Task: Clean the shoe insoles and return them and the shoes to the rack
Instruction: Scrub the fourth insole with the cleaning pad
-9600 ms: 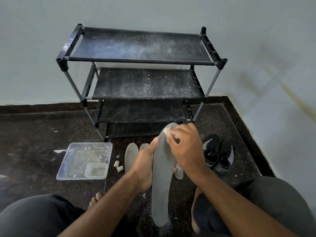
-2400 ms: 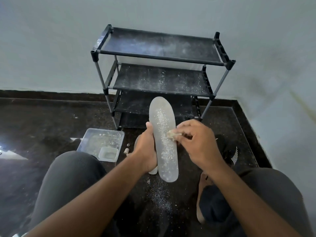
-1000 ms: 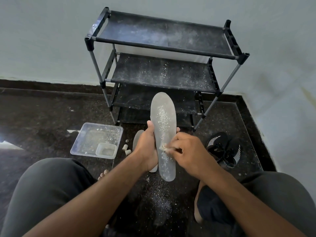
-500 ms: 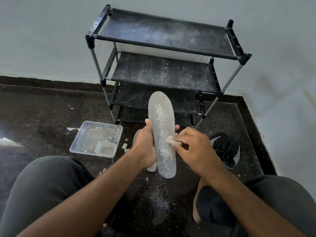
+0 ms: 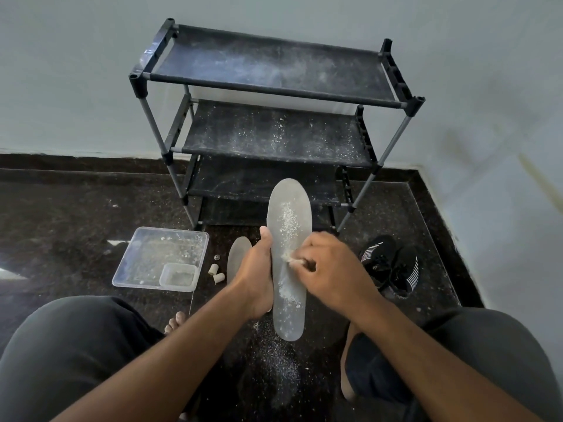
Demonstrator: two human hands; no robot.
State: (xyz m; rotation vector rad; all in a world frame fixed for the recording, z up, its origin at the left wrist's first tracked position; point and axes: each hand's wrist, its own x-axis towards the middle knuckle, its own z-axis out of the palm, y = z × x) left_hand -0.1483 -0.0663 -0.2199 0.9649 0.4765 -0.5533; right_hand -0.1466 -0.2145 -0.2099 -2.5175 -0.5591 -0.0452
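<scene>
- Now the insole (image 5: 288,263) stands upright above the floor (image 5: 76,214) in front of the rack (image 5: 274,129), and the rubbing has dropped back toward its middle from half a second ago.
- His left hand (image 5: 254,277) grips its left edge, thumb up the side.
- His right hand (image 5: 330,271) pinches a small pale wad (image 5: 288,259) against the face; white crumbs remain above and below it, so this one looks unfinished.
- A second insole (image 5: 236,258) lies behind the left hand, and the shoes (image 5: 391,264) wait near the rack's right foot.
- The tray (image 5: 143,257) sits left.
</scene>
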